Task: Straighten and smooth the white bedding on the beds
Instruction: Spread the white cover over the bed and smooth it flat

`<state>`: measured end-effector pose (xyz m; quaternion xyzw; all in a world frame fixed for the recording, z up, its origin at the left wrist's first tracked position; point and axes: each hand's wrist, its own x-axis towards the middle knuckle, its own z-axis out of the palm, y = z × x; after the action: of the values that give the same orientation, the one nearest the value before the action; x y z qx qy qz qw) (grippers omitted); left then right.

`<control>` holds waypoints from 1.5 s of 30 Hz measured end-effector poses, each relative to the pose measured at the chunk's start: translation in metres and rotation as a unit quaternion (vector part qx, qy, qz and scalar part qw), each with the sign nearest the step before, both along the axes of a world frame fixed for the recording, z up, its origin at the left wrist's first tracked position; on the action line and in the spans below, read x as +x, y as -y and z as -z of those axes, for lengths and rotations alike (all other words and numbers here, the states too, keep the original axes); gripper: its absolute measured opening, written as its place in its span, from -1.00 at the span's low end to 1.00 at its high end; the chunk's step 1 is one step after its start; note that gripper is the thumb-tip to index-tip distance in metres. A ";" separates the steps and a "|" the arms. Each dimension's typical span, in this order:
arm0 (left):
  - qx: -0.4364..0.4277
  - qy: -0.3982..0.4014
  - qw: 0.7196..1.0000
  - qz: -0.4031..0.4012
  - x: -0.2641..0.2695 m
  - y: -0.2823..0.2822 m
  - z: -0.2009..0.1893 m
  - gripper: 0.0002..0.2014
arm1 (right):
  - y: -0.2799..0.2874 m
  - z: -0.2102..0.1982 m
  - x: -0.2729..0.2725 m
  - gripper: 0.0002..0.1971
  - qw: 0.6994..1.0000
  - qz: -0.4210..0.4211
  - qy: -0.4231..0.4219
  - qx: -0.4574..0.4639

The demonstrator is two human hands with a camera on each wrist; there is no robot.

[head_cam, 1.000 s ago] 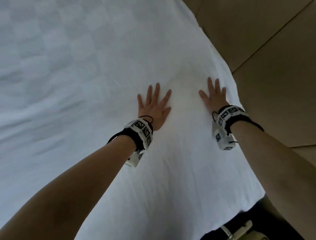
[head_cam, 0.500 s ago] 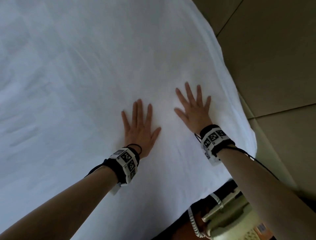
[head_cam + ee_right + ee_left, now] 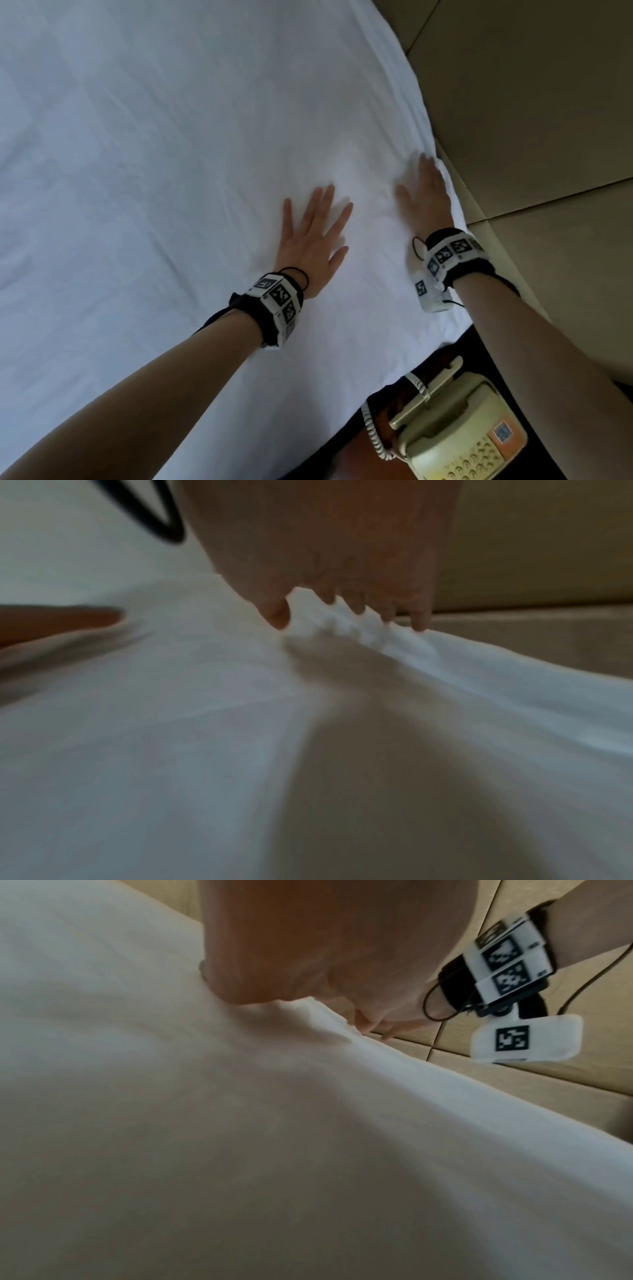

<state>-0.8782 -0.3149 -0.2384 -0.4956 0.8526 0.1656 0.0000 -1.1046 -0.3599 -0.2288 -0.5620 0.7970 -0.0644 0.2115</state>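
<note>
White bedding (image 3: 154,154) covers the bed and fills most of the head view. My left hand (image 3: 313,236) lies flat on it, palm down with fingers spread and straight. To its right, my right hand (image 3: 426,195) presses flat on the bedding (image 3: 171,750) close to the bed's right edge, blurred by motion. In the right wrist view, its fingers (image 3: 421,618) press into a small bunched ridge of cloth. The left wrist view shows the bedding (image 3: 240,1150) under my palm (image 3: 308,947) and the right wrist band beyond it.
A beige panelled wall or headboard (image 3: 531,102) runs along the bed's right edge. At the lower right, a cream corded telephone (image 3: 455,435) sits on a dark bedside surface (image 3: 513,370) just past the bed's corner.
Both hands slid across the bedding toward the corner by the telephone. The right hand moved out to the bed's right edge, and more of the telephone has come into view.
</note>
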 end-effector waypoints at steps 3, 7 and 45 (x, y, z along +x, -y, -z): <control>-0.021 0.011 0.999 -0.048 0.017 -0.009 0.001 -0.30 | -0.022 -0.008 0.038 -0.35 0.993 -0.113 -0.025 -0.035; 0.018 0.047 0.999 -0.019 0.027 -0.045 0.014 -0.20 | -0.063 0.008 0.051 -0.38 0.988 -0.151 -0.019 0.034; 0.053 0.003 0.999 0.011 0.289 -0.311 0.036 -0.39 | -0.321 0.032 0.287 -0.32 0.996 0.025 -0.070 0.055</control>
<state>-0.5888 -0.0038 -0.2747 -0.4862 0.8480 0.2088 0.0303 -0.8172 -0.0386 -0.2605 -0.5325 0.8260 0.0138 0.1842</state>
